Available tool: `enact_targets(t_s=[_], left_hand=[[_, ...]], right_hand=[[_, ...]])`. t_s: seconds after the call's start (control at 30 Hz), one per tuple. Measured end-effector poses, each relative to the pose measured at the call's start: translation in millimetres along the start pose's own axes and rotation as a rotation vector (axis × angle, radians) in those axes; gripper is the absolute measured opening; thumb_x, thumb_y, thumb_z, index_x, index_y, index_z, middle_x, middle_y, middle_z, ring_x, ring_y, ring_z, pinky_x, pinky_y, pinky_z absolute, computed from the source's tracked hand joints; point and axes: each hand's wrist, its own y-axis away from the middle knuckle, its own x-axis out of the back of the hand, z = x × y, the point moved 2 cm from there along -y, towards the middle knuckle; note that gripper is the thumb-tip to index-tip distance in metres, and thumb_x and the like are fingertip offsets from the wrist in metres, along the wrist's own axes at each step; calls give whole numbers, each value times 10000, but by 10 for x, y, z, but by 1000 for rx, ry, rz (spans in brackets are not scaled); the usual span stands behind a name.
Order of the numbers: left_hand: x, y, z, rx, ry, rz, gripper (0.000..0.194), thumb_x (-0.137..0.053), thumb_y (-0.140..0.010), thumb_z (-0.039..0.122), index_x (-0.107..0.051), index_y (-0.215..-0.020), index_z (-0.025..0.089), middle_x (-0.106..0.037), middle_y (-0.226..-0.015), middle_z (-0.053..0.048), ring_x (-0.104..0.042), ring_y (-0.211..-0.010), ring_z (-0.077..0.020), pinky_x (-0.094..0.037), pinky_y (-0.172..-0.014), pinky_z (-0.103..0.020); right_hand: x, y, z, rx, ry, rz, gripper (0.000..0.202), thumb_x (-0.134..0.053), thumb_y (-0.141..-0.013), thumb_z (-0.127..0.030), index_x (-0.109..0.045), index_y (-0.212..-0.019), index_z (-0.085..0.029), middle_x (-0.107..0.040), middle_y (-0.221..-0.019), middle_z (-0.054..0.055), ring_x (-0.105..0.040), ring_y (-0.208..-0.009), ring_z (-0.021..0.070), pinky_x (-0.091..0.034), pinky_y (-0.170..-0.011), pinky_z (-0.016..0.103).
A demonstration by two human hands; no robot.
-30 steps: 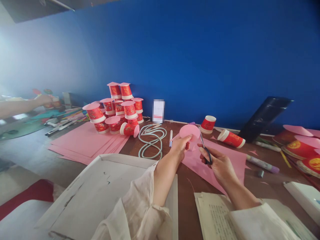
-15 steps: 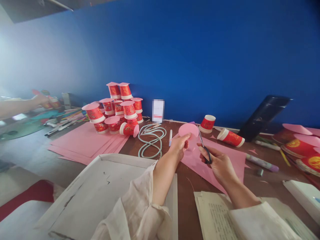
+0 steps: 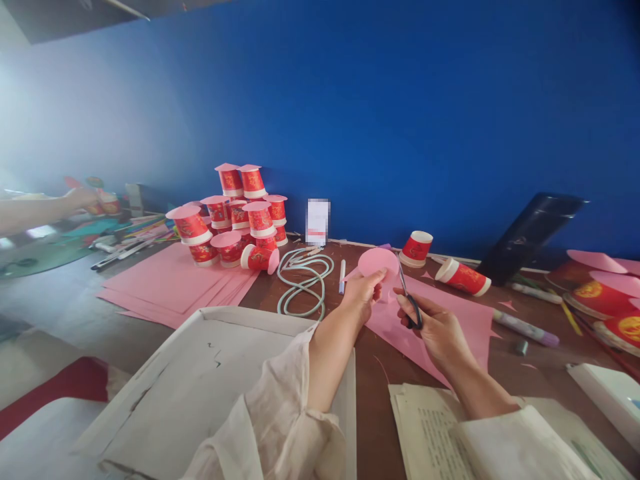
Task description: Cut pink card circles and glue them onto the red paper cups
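Between its thumb and fingers my left hand (image 3: 364,293) pinches a rounded piece of pink paper (image 3: 377,262), raised above the table. My right hand (image 3: 434,323) is closed round the black handles of a pair of scissors (image 3: 413,312). The blades point up along the paper's right edge; whether they touch it I cannot tell. Beneath both hands lies a larger sheet of pink paper (image 3: 467,327). Just behind stand a red paper cup (image 3: 416,248), mouth up, and another red cup (image 3: 464,277) on its side.
Red cups topped with pink paper (image 3: 260,220) are stacked at the left, beside pink sheets (image 3: 165,283) and a coiled cable (image 3: 303,280). A white box lid (image 3: 200,373) lies in front. At right are a glue stick (image 3: 525,328) and a dark flask (image 3: 533,233). Another person's arm (image 3: 35,213) reaches in far left.
The whole view has shifted very slightly. My left hand and the pink piece have barely moved, and the scissors stay at its right edge.
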Motion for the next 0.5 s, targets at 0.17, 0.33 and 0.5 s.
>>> enact_targets(t_s=[0.17, 0.33, 0.5], left_hand=[[1, 18, 15, -27, -72, 0, 273, -822, -581, 252, -602, -727, 182, -476, -519, 19, -458, -516, -100, -363, -476, -226], [-25, 61, 40, -13, 13, -4, 255, -818, -587, 233, -597, -708, 193, -448, -520, 26, -455, -514, -99, -372, -469, -228], [-26, 86, 57, 9, 47, -1, 264, -827, -572, 216, -592, -689, 192, -423, -518, 29, -445, -513, -95, -379, -467, -226]], right_hand=[[22, -21, 10, -4, -6, 6, 516, -795, -631, -499, -750, -1036, -184, -650, -720, 16, -573, -619, 131, -481, -595, 269], [35, -23, -13, 9, 32, 17, 510, -780, -646, -510, -750, -1041, -188, -652, -710, 17, -575, -618, 135, -479, -599, 275], [38, -14, -33, 18, 51, 27, 514, -777, -648, -505, -753, -1037, -170, -644, -683, 23, -574, -615, 145, -478, -592, 281]])
